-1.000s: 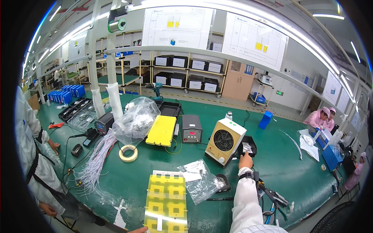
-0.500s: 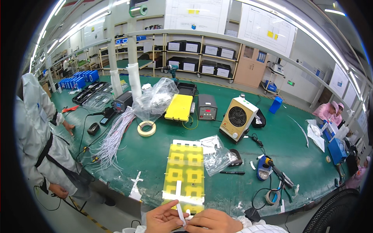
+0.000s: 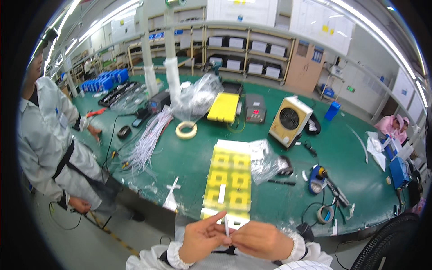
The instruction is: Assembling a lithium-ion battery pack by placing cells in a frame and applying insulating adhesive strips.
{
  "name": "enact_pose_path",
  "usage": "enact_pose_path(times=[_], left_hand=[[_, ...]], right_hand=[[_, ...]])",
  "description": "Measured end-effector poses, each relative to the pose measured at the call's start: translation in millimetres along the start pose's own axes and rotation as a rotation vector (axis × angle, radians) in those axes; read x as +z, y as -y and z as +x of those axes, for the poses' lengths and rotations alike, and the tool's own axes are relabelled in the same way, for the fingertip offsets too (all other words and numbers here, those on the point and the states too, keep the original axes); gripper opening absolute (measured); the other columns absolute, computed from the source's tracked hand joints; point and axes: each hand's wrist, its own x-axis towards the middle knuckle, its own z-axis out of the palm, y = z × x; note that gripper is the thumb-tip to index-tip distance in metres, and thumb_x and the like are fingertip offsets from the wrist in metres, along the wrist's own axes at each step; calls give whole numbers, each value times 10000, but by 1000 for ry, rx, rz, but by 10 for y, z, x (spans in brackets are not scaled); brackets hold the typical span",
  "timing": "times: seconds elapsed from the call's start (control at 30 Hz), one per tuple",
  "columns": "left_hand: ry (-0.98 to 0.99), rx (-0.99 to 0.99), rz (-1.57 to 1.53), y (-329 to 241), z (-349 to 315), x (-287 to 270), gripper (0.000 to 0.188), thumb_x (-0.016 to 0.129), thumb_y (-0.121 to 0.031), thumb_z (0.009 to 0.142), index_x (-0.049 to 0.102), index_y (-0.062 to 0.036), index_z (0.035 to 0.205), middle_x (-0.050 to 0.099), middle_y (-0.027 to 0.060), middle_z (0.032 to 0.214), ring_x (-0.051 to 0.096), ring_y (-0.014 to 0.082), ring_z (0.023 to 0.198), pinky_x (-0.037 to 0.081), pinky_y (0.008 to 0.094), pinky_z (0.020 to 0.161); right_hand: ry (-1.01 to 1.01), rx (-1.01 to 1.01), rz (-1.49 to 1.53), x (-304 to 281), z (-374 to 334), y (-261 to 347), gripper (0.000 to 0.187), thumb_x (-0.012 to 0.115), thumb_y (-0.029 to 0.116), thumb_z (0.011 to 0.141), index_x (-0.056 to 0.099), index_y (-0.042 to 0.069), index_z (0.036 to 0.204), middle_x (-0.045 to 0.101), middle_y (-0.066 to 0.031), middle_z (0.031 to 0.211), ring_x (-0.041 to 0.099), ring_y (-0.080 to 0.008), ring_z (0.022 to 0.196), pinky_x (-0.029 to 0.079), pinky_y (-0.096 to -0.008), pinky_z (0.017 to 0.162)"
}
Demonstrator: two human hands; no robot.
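Observation:
Close to the table's front edge, my left hand (image 3: 203, 239) and my right hand (image 3: 260, 240) meet around a narrow white strip (image 3: 227, 226). The strip stands upright between my left fingers, while the closed fingertips of my right hand pinch its lower end. Just beyond my hands lies a flat yellow panel (image 3: 228, 182) with square cut-outs and a white top edge. Another white strip (image 3: 222, 194) rests on the panel. The panel's near end is partly hidden behind my fingers.
Right of the panel are a clear plastic bag (image 3: 264, 167), a black pen (image 3: 282, 182) and a soldering iron stand (image 3: 316, 182). Farther back stand a boxy fan (image 3: 291, 120), a tape roll (image 3: 186, 130) and white wires (image 3: 150, 140). A co-worker (image 3: 58, 139) stands at left.
The view has shifted, so the table's contents appear farther right and higher. My hands remain together at the white strip, which is now more upright.

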Motion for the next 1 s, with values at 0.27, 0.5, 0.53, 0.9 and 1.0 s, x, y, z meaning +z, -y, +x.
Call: enact_pose_path(times=[0.27, 0.5, 0.53, 0.9, 1.0], left_hand=[[9, -126, -31, -51, 87, 31, 682, 689, 107, 881, 400, 31, 1495, 707, 224, 1090, 709, 203, 946, 625, 313, 797], [-3, -138, -60, -10, 71, 42, 685, 704, 82, 884, 400, 25, 1495, 709, 222, 1081, 714, 207, 931, 633, 322, 799], [-8, -145, -54, -7, 77, 43, 682, 703, 80, 886, 401, 24, 1495, 710, 221, 1080, 715, 207, 927, 634, 323, 802], [16, -180, -57, 19, 124, 50, 670, 709, 81, 883, 427, 16, 1487, 714, 202, 1072, 708, 180, 898, 614, 290, 745], [25, -172, -31, 51, 91, 70, 668, 700, 98, 880, 430, 15, 1485, 713, 201, 1063, 706, 181, 896, 618, 295, 751]], right_hand=[[34, 86, 64, -21, -35, -72, 248, 792, 36, 800, 697, -5, 1026, 687, -98, 917, 683, -257, 805, 569, -359, 709], [41, 91, 79, -8, -80, -94, 244, 793, 34, 800, 695, -12, 1018, 681, -98, 902, 684, -260, 808, 567, -364, 703], [39, 96, 90, -3, -83, -106, 243, 790, 32, 802, 693, -14, 1020, 679, -99, 898, 680, -262, 802, 564, -365, 696], [82, 105, 226, -54, -110, -217, 236, 763, 37, 833, 683, 6, 1053, 673, -85, 898, 654, -268, 775, 542, -370, 675], [64, 107, 214, -32, -185, -200, 251, 760, 37, 838, 678, 7, 1073, 677, -86, 916, 641, -269, 764, 534, -378, 676]])
